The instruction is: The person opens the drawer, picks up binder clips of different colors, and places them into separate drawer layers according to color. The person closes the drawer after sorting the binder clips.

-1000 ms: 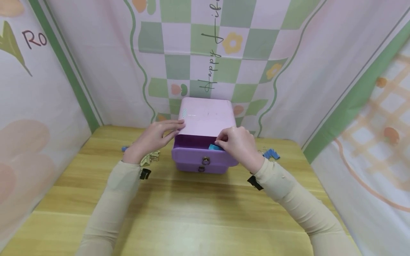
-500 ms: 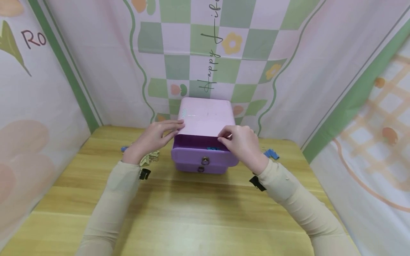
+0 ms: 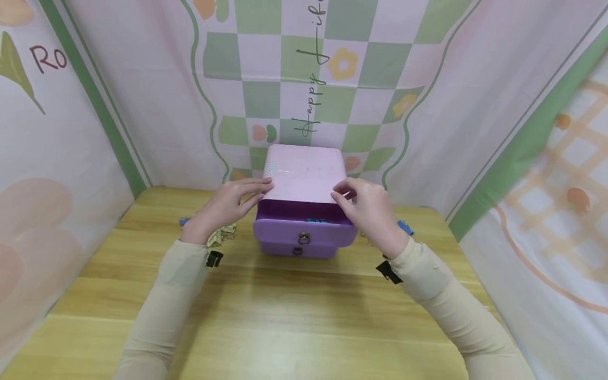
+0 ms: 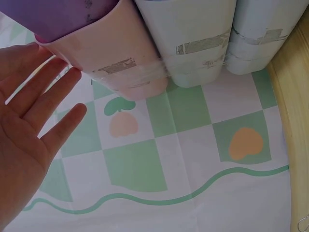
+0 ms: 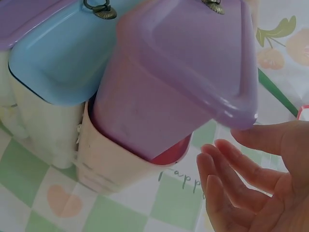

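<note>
A pink-topped drawer unit stands at the back of the table, its top purple drawer pulled out. Inside the drawer lie small blue pieces, probably clips. My left hand rests its straight fingertips on the unit's upper left edge; in the left wrist view the fingers reach the pink casing. By the front right corner of the top is my right hand, fingers loosely bent and holding nothing. The right wrist view has its thumb at the drawer's front corner, the other fingers apart from it.
Pale yellow binder clips lie left of the unit, with a blue piece behind the left wrist. A blue clip sits to the right. Below the top drawer is a blue one. Printed cloth hangs behind.
My right hand let go of a blue piece, which now lies in the drawer, then moved up and right to the unit's front corner. The left hand stayed in place.
</note>
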A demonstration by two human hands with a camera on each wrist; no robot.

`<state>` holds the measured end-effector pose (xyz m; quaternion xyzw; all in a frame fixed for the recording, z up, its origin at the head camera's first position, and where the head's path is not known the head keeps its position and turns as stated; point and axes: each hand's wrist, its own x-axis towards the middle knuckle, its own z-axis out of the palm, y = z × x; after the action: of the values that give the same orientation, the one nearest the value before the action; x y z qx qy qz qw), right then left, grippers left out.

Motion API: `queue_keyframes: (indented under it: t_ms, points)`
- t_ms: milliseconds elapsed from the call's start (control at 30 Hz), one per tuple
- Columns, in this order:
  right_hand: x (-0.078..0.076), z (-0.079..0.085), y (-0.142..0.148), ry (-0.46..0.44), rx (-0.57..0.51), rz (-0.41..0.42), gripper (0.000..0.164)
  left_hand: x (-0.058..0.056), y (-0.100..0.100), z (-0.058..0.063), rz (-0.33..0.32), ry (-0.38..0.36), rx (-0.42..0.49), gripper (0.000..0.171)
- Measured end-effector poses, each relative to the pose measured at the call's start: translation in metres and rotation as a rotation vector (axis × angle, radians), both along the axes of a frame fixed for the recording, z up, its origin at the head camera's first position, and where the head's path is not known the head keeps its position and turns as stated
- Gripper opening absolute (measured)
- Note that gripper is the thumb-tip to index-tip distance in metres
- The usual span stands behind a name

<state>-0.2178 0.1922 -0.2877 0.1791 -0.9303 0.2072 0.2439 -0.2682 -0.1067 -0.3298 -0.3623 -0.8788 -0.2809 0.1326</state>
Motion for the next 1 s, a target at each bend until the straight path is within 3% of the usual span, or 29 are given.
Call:
queue_keyframes:
  t_ms: [300,700,1000]
  points:
    - [-0.001,-0.001,0.006,0.031,-0.011,-0.021,0.019,-0.002,-0.002,-0.003,-0.006,0.047,0.003,0.033]
    - [-0.007,-0.010,0.012,0.027,-0.015,-0.014,0.027,0.006,-0.014,-0.008,-0.004,0.200,0.151,0.029]
    - [-0.005,-0.016,0.013,-0.021,-0.037,0.020,0.020,0.015,-0.032,-0.008,0.027,0.313,0.244,0.027]
